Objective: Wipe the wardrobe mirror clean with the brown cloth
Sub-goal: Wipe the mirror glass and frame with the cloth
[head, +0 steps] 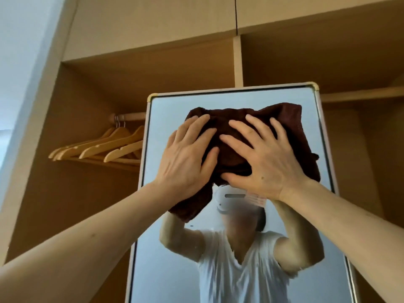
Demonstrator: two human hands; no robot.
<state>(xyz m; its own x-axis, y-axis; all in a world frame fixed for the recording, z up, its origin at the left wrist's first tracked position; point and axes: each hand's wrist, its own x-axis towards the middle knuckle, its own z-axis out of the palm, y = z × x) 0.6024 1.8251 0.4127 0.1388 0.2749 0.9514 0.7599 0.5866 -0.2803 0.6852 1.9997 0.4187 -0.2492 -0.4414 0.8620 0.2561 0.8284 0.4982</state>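
Note:
A tall framed mirror (166, 259) stands in front of an open wooden wardrobe. The brown cloth (290, 127) is spread flat against the upper part of the glass. My left hand (188, 158) presses on its left side with fingers spread. On the cloth's middle and right part lies my right hand (260, 158), also flat with fingers apart. A loose corner of the cloth (188, 208) hangs below my left wrist. The glass reflects a person in a white T-shirt with both arms raised.
Several wooden hangers (105, 147) hang on a rail (131, 116) left of the mirror. Wardrobe shelves (360, 95) and a vertical divider (238, 62) lie behind and above. A pale wall (19, 62) borders the left side.

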